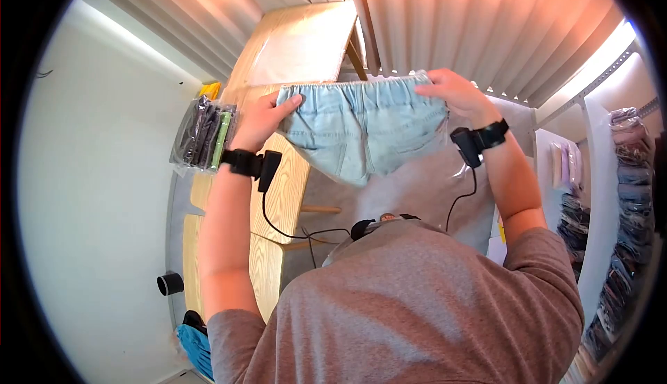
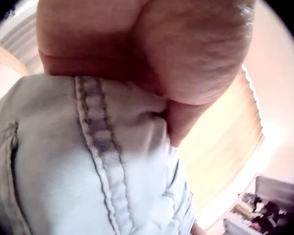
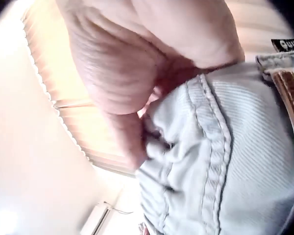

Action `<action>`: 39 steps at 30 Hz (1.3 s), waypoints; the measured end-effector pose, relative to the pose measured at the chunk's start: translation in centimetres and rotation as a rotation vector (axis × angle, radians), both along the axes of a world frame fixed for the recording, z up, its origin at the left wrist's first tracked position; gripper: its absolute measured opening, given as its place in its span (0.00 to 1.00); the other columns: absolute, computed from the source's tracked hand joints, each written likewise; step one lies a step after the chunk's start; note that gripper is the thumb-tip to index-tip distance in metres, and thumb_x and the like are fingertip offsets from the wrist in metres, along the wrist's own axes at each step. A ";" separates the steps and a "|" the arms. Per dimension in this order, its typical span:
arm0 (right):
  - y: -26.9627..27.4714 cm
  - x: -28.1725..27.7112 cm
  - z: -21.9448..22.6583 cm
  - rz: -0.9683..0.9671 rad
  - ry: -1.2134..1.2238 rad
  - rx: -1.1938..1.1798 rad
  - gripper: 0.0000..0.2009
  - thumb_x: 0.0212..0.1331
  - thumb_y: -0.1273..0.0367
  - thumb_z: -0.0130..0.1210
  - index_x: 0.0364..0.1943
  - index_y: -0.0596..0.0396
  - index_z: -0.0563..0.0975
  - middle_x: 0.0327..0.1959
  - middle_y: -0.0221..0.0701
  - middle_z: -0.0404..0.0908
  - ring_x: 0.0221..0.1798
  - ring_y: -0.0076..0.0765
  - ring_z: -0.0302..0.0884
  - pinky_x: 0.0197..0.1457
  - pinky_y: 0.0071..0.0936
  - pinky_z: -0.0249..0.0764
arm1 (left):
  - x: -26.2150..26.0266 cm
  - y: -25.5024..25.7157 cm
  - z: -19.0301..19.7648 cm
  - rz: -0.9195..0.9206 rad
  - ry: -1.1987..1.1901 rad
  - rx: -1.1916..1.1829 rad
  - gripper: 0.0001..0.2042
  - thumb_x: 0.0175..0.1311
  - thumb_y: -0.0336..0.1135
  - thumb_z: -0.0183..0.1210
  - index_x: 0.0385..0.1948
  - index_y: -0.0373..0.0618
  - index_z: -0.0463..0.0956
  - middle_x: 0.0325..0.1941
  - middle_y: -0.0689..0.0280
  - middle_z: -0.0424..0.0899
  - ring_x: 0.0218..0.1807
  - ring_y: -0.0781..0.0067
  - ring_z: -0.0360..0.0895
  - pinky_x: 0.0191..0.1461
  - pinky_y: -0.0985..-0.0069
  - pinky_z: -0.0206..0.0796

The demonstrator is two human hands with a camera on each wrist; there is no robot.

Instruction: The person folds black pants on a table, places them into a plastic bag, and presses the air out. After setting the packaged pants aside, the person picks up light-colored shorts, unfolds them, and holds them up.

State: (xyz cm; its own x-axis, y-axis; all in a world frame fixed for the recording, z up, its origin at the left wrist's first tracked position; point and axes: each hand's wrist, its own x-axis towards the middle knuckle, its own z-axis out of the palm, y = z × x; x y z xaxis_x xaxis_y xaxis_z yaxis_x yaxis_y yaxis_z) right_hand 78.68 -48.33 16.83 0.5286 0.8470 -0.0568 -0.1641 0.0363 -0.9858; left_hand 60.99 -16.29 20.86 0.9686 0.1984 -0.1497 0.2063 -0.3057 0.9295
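Observation:
Light blue denim shorts hang spread out in the air, their gathered elastic waistband uppermost. At the left end of that waistband my left hand pinches the cloth, thumb across the near side. My right hand grips the opposite end in the same way. Close up in the left wrist view, a double-stitched seam runs down the denim below the palm. The right wrist view shows bunched waistband cloth under the thumb, with a brown patch and a black label at the edge.
Pale wooden tables stand below and to the left. Plastic-wrapped folded clothes lie at the left table edge, near a black cup. Shelves of folded garments line the right side. Pleated curtains hang behind.

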 end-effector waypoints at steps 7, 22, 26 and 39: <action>6.8 0.1 -3.3 -0.514 0.023 0.109 0.13 0.54 0.64 0.61 0.32 0.63 0.81 0.27 0.29 0.82 0.28 0.20 0.75 0.32 0.22 0.70 | 4.3 -1.6 -3.4 0.334 -0.260 0.403 0.18 0.63 0.44 0.55 0.40 0.34 0.77 0.36 0.55 0.83 0.39 0.65 0.79 0.44 0.73 0.67; 11.8 -7.1 -1.1 -0.420 -0.328 0.317 0.17 0.55 0.70 0.57 0.48 0.60 0.71 0.40 0.35 0.78 0.42 0.32 0.76 0.48 0.26 0.70 | 3.6 -8.6 -1.6 0.054 -0.259 -0.152 0.24 0.73 0.49 0.39 0.44 0.32 0.74 0.38 0.61 0.80 0.37 0.74 0.76 0.44 0.77 0.69; 10.6 -6.8 -1.5 -0.417 -0.420 0.149 0.25 0.47 0.71 0.64 0.51 0.59 0.69 0.44 0.34 0.77 0.46 0.30 0.76 0.51 0.26 0.70 | 2.2 -8.2 -0.5 -0.044 -0.209 0.112 0.21 0.70 0.47 0.46 0.49 0.35 0.73 0.40 0.62 0.80 0.41 0.76 0.77 0.48 0.76 0.68; 8.8 -8.4 -2.4 0.030 -0.466 0.084 0.24 0.46 0.72 0.56 0.53 0.59 0.69 0.50 0.36 0.76 0.52 0.31 0.72 0.59 0.28 0.66 | -0.1 -5.5 0.5 -0.261 -0.068 0.732 0.16 0.45 0.39 0.68 0.37 0.44 0.80 0.34 0.55 0.82 0.37 0.55 0.78 0.41 0.66 0.69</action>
State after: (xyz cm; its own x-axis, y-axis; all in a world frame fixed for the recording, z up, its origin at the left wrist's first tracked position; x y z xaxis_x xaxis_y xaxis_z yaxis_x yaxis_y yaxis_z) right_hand 70.26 -39.52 14.47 0.4568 0.8537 0.2501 0.2930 0.1211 -0.9484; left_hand 60.88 -21.83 21.37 0.9999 -0.0116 -0.0068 -0.0069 -0.8768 0.4808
